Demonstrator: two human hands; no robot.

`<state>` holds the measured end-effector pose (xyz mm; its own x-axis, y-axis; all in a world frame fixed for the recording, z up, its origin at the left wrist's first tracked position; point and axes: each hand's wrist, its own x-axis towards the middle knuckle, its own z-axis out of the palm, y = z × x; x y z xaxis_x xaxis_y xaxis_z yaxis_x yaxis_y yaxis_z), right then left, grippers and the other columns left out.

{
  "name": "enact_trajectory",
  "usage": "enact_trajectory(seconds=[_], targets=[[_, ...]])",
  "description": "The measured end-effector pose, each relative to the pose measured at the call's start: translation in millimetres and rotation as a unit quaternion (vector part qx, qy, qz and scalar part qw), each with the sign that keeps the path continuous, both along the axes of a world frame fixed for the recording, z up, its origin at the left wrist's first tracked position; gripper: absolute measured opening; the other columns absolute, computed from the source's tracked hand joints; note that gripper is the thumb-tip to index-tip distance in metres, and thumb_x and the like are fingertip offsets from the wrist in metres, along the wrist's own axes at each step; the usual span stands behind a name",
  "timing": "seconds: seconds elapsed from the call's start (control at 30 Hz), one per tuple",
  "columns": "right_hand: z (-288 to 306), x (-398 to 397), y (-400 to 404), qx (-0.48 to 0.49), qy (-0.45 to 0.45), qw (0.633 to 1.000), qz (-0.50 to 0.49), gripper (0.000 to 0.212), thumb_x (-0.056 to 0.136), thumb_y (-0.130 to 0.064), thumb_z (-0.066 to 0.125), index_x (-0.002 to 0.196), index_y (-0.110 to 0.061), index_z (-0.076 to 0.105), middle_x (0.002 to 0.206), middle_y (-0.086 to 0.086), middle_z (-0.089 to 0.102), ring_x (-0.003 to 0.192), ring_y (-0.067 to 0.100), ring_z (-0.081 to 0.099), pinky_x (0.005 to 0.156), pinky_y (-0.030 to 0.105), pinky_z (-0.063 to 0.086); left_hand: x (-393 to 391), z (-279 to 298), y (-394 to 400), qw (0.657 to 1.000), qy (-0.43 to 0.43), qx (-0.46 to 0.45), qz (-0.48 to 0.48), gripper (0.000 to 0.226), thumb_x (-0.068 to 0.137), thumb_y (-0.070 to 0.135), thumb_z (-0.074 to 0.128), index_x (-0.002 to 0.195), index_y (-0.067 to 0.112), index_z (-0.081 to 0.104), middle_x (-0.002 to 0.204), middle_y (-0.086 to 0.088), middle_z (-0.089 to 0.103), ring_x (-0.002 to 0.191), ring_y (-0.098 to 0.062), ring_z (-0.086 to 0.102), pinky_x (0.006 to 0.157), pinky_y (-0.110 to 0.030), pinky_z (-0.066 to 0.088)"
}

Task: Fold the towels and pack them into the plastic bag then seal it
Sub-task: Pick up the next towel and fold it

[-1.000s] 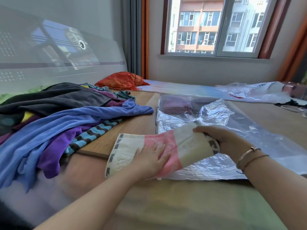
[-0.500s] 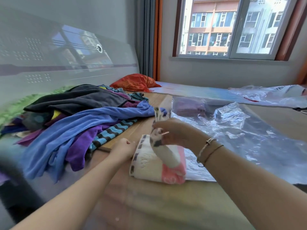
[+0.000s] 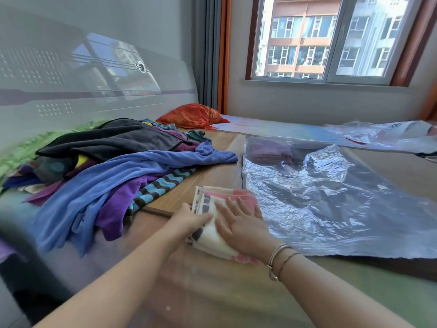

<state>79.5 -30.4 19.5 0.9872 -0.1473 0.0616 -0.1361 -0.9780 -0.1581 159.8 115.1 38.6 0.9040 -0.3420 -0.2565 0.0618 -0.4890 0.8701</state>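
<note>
**Op A:** Towel (image 3: pixel 212 235) status from my feed: it lies folded low in the frame's centre, its right edge just touching the near-left corner of the plastic bag (image 3: pixel 331 197).

**Op B:** And my hands?

**Op A:** Right hand (image 3: pixel 238 223) lies flat on top, fingers straight, pressing the fold down. Left hand (image 3: pixel 189 218) curls round the towel's left edge, pinching the layers.

**Op B:** How will it handle?

**Op A:** I judge it light, soft and limp; the fold will flop open if I lift 1 corner. I'd take both short sides, or slide a palm beneath. The bag looks thin and slippery, and 1 purple bundle (image 3: pixel 269 151) already sits inside, upper centre. More unfolded towels (image 3: pixel 113 171) wait at the left.
</note>
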Motion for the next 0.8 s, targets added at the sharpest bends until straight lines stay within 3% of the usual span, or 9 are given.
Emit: enact_trajectory(seconds=[0.13,0.27,0.33,0.43,0.53,0.63,0.7,0.73,0.8], targets=[[24,-13,-5,0.036,-0.067,0.997,0.033,0.058,0.102,-0.038,0.030,0.153,-0.034,0.002,0.163,-0.004,-0.004,0.149,0.017,-0.010,0.120,0.049,-0.002,-12,15,3,0.995,-0.002,-0.098,-0.016,0.050,0.077,0.021,0.079,0.116,0.014,0.049,0.105,-0.003,0.062,0.095,-0.021,0.062,0.082,-0.038,0.052],[69,-43,-16,-0.049,-0.174,0.979,0.099,0.096,0.082,0.001,0.046,0.151,-0.039,-0.008,0.159,-0.012,-0.019,0.145,0.012,-0.025,0.119,0.043,-0.012,-36,56,-3,0.979,-0.132,-0.145,-0.065,0.053,0.073,0.019,0.083,0.114,0.024,0.050,0.105,0.008,0.061,0.094,-0.008,0.059,0.064,-0.022,0.046],[94,-60,-22,-0.108,-0.190,0.970,0.108,0.104,0.073,-0.001,0.049,0.151,-0.041,-0.007,0.158,-0.014,-0.023,0.142,0.011,-0.031,0.114,0.040,-0.020,-50,77,-11,0.969,-0.153,-0.155,-0.112,0.053,0.071,0.015,0.083,0.112,0.024,0.051,0.105,0.004,0.066,0.095,-0.013,0.064,0.065,-0.026,0.051],[127,-90,-32,-0.155,-0.175,0.967,0.102,0.100,0.071,-0.016,0.053,0.150,-0.044,-0.001,0.158,-0.013,-0.023,0.140,0.013,-0.034,0.112,0.043,-0.024,-71,103,-28,0.959,-0.157,-0.141,-0.190,0.061,0.066,0.012,0.086,0.114,0.021,0.049,0.106,-0.003,0.071,0.101,-0.024,0.067,0.083,-0.041,0.055],[151,-125,-49,-0.179,-0.121,0.974,0.074,0.086,0.070,-0.025,0.056,0.148,-0.032,0.020,0.161,-0.009,-0.012,0.143,0.012,-0.030,0.116,0.046,-0.019,-95,117,-49,0.947,-0.163,-0.122,-0.248,0.064,0.059,0.022,0.089,0.110,0.026,0.051,0.100,0.004,0.073,0.102,-0.026,0.067,0.089,-0.048,0.052],[164,-157,-70,-0.170,-0.022,0.985,0.032,0.050,0.073,-0.035,0.057,0.119,-0.019,0.048,0.152,0.000,0.030,0.148,0.012,-0.006,0.117,0.048,-0.013,-115,119,-74,0.929,-0.190,-0.113,-0.296,0.074,0.048,0.035,0.091,0.110,0.030,0.052,0.099,0.004,0.073,0.099,-0.020,0.068,0.092,-0.048,0.053],[162,-175,-83,-0.133,0.018,0.991,0.012,0.029,0.077,-0.035,0.060,0.096,-0.018,0.047,0.110,-0.002,0.055,0.133,0.018,0.037,0.118,0.047,0.006,-131,117,-91,0.920,-0.184,-0.123,-0.324,0.072,0.057,0.025,0.091,0.116,0.026,0.050,0.102,0.002,0.073,0.099,-0.015,0.068,0.091,-0.035,0.054],[158,-184,-90,-0.119,0.024,0.993,0.005,0.027,0.077,-0.035,0.061,0.091,-0.020,0.043,0.097,-0.003,0.055,0.114,0.021,0.051,0.113,0.044,0.022,-139,115,-98,0.916,-0.178,-0.125,-0.338,0.069,0.063,0.017,0.089,0.119,0.022,0.048,0.104,0.001,0.072,0.096,-0.009,0.068,0.086,-0.025,0.055],[148,-199,-100,-0.121,0.021,0.992,-0.022,0.029,0.076,-0.035,0.062,0.089,-0.022,0.040,0.086,-0.002,0.055,0.090,0.024,0.055,0.079,0.032,0.042,-152,107,-113,0.910,-0.193,-0.122,-0.346,0.064,0.066,0.012,0.087,0.116,0.022,0.047,0.105,0.001,0.070,0.084,0.001,0.067,0.077,-0.017,0.054]])
